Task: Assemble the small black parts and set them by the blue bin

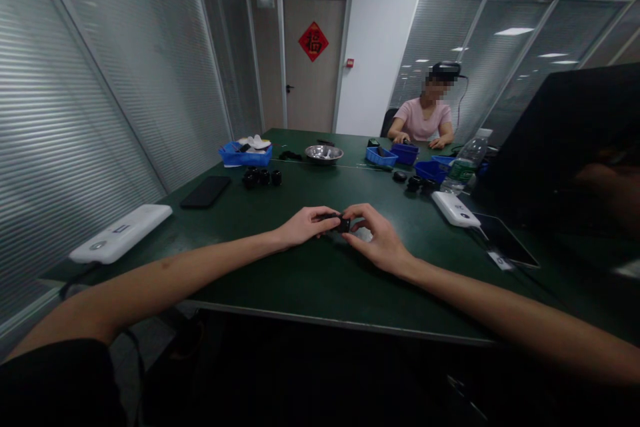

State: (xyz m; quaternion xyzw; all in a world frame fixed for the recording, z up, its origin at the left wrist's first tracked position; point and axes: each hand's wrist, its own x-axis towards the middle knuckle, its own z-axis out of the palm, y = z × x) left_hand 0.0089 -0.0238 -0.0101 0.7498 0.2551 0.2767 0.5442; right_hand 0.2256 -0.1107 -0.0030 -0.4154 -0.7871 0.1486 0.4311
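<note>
Over the near middle of the green table [305,280], a small black part [343,224] sits between my two hands. My left hand [309,224] is closed on it, thumb stretched along the top toward the right. My right hand [374,239] meets its right end, with thumb and fingers curled round it; the fingertips partly hide the part. Its exact kind is too small and dark to make out. Beyond my hands, several black round parts [263,177] stand in a group to the left, and similar dark parts [421,183] lie to the right.
A blue basket [246,157], a metal bowl [324,155] and blue trays [381,159] stand toward the back. A black phone [206,192] and white power bank [123,233] lie left. Right are a bottle [465,163], another power bank [456,209] and a tablet [507,240]. A person [425,117] sits opposite.
</note>
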